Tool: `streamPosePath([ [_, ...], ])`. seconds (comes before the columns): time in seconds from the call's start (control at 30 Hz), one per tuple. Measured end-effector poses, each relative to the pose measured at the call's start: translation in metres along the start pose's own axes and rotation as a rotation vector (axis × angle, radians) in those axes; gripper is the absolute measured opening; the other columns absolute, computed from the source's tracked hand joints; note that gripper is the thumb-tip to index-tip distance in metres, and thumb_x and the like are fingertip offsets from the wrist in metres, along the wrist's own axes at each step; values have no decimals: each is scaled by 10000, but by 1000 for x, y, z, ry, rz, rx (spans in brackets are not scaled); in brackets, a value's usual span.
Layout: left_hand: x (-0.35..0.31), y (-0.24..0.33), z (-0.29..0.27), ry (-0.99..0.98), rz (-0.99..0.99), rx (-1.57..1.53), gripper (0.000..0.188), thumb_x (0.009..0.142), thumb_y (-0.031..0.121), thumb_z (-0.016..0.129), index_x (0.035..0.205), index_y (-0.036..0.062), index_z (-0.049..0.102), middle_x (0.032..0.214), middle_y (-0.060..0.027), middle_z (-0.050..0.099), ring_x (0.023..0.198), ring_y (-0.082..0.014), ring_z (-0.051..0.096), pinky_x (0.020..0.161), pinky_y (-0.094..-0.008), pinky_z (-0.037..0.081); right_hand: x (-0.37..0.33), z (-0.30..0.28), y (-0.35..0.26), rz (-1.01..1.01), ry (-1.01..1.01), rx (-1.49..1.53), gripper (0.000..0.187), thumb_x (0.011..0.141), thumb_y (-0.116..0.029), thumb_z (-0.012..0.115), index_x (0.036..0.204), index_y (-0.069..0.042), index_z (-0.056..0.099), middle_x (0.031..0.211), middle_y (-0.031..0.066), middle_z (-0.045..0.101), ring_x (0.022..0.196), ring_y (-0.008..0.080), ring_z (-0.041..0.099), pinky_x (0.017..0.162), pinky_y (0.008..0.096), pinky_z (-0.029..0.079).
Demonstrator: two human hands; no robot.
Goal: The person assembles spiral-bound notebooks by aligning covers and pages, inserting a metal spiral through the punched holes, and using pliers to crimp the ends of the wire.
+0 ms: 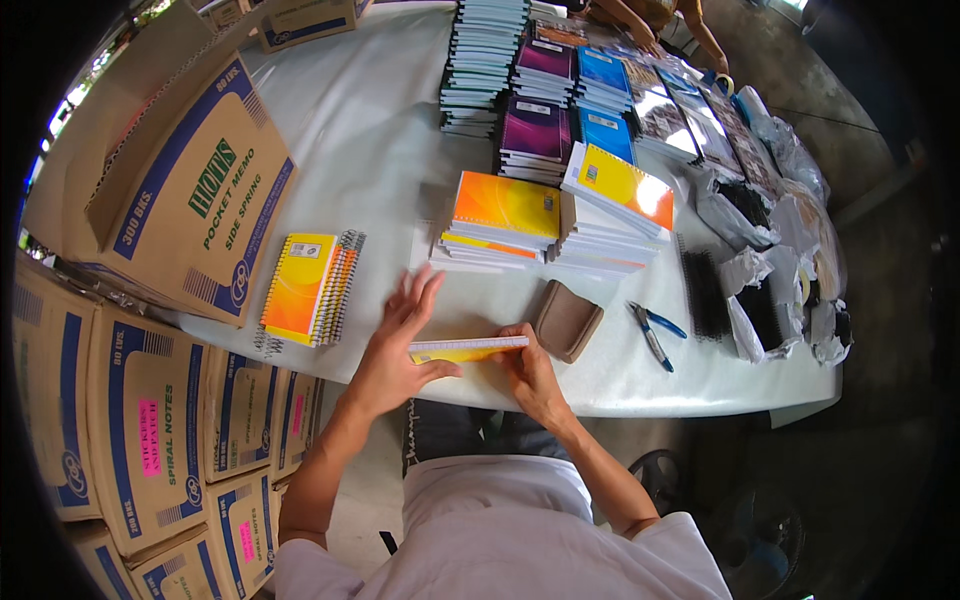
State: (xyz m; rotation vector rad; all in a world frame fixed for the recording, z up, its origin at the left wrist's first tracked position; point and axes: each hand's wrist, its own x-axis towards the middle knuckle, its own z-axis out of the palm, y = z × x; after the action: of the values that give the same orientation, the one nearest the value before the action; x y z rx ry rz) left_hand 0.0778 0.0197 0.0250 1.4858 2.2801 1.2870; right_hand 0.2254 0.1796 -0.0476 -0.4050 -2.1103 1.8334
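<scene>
A small yellow notebook is held on edge above the table's front edge, its white page edges facing up. My right hand grips its right end, the fingers closed around the corner. Beside the left end is my left hand, open, with fingers spread upward and the thumb along the yellow cover. Left of it lies a stack of yellow-orange notebooks with black coils along one side. Beyond my hands stand two piles of similar pads, an orange-topped pile and a yellow-topped pile. No coil shows on the held notebook.
A brown block-shaped pad and blue-handled pliers lie at right, near black coils in plastic wrapping. An open carton stands at left above stacked cartons. Tall notebook stacks and another person's arms are at the back.
</scene>
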Motion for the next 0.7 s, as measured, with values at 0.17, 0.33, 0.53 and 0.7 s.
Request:
streamPosePath([
  [0.17, 15, 42, 36, -35, 232, 540, 745, 885, 294, 664, 1502, 49, 327, 1388, -190, 545, 1288, -458, 492, 1093, -594, 325, -2, -18, -13, -115, -74, -196, 360, 852, 137, 563, 1184, 2, 527, 1127, 151, 602, 1090, 270, 597, 949, 337, 456],
  [0.33, 6, 28, 48, -218, 140, 476, 602, 945, 250, 586, 1483, 89, 369, 1398, -147, 542, 1234, -400, 548, 1019, -555, 431, 23, -170, -23, -233, 536, -686, 143, 800, 105, 630, 910, 15, 644, 957, 125, 673, 928, 247, 647, 813, 341, 505],
  [0.53, 16, 31, 39, -342, 162, 425, 580, 955, 149, 563, 1492, 107, 348, 1409, -144, 532, 1180, -382, 585, 884, -473, 519, 38, -296, 41, 94, 712, -1685, 249, 835, -241, 722, 945, -47, 612, 987, 141, 625, 928, 331, 609, 769, 444, 484],
  [0.7, 18, 40, 26, -472, 48, 407, 587, 955, 157, 568, 1493, 100, 340, 1426, -146, 516, 1153, -356, 605, 838, -467, 539, 44, -302, 38, -35, 664, -1575, 182, 839, -182, 700, 862, -29, 604, 902, 147, 638, 848, 336, 640, 711, 450, 512],
])
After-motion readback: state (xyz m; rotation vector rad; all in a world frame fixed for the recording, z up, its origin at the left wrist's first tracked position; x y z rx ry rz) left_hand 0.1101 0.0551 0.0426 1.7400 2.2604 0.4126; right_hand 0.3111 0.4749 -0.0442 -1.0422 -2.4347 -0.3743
